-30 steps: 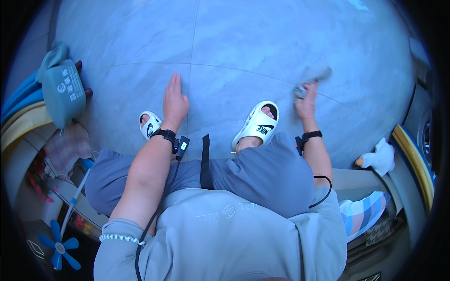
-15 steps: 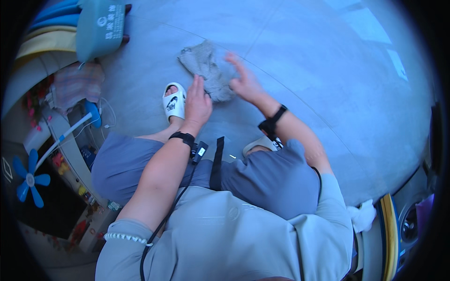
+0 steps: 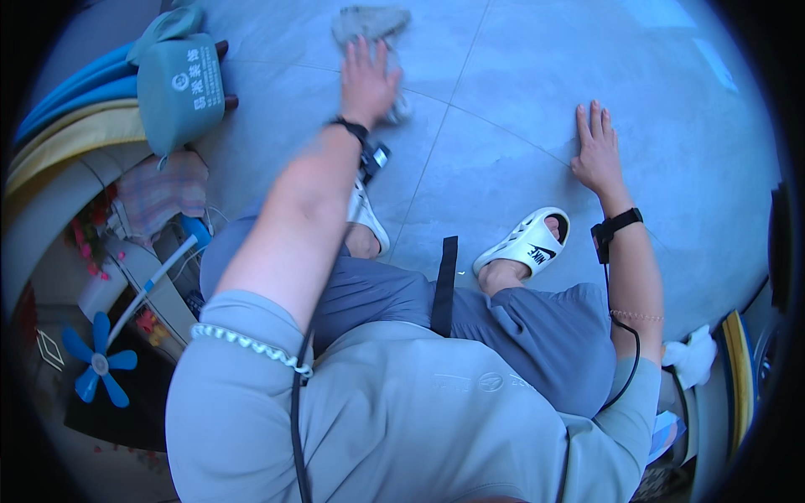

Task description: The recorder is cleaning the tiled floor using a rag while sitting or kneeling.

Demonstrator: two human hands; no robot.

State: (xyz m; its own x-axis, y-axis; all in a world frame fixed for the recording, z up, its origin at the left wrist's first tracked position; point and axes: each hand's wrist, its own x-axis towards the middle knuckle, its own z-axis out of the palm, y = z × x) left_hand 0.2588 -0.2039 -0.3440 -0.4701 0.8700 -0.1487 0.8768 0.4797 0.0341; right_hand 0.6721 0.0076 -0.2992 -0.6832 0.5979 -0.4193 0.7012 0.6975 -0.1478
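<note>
Yeah, left hand (image 3: 367, 88) is palm-down, fingers outstretched, on a crumpled grey fabric cloth (image 3: 369, 23); right hand (image 3: 598, 157) is spread flat, well apart, on the smooth blue-grey floor (image 3: 495, 172) with thin seams. Teal fabric bag (image 3: 172, 113) is off to the left hand's left.

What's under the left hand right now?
Grey cloth shows past the left hand at its fingertip end and on its right; whatever lies directly beneath the palm is covered.
</note>
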